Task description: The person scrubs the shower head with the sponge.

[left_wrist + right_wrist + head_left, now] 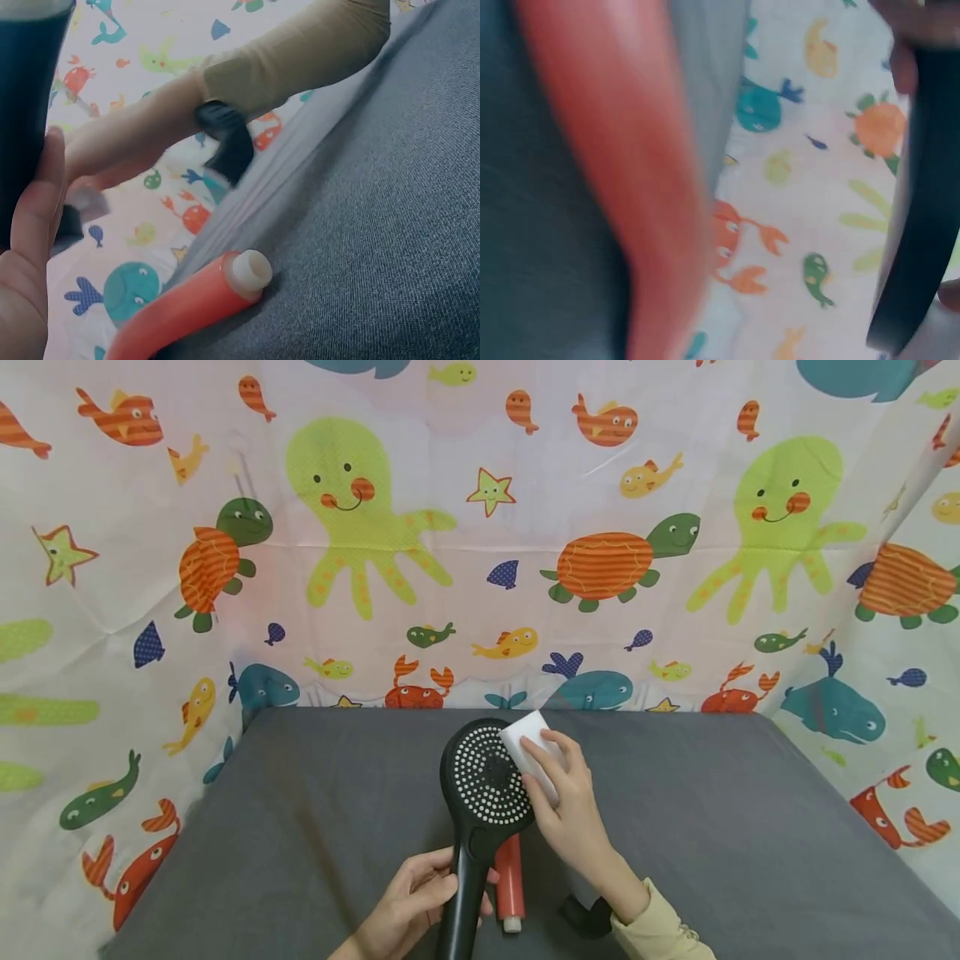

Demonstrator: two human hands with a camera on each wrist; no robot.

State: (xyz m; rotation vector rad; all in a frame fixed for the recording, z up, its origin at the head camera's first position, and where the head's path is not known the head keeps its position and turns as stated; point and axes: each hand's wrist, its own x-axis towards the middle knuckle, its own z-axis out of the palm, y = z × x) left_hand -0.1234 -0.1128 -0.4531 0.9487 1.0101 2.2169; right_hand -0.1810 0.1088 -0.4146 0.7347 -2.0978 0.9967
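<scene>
A black shower head [491, 774] with rows of white nozzles is held upright, its face turned toward the head camera. Around its handle [467, 893] curls my left hand [416, 897], which also shows in the left wrist view beside the dark handle [26, 112]. Between thumb and fingers, my right hand [566, 802] pinches a white sponge block [528, 747] against the right side of the nozzle face. Behind the handle, a red tube [510, 881] with a white tip lies on the grey cloth. The right wrist view shows the shower head [934, 187] edge-on.
Grey cloth [360, 793] covers the table. A white curtain [480, 635] printed with sea animals hangs behind and at both sides. A black curved piece [587, 917] is by the right wrist; the left wrist view shows a similar black piece [229, 142] below the sleeve [300, 56].
</scene>
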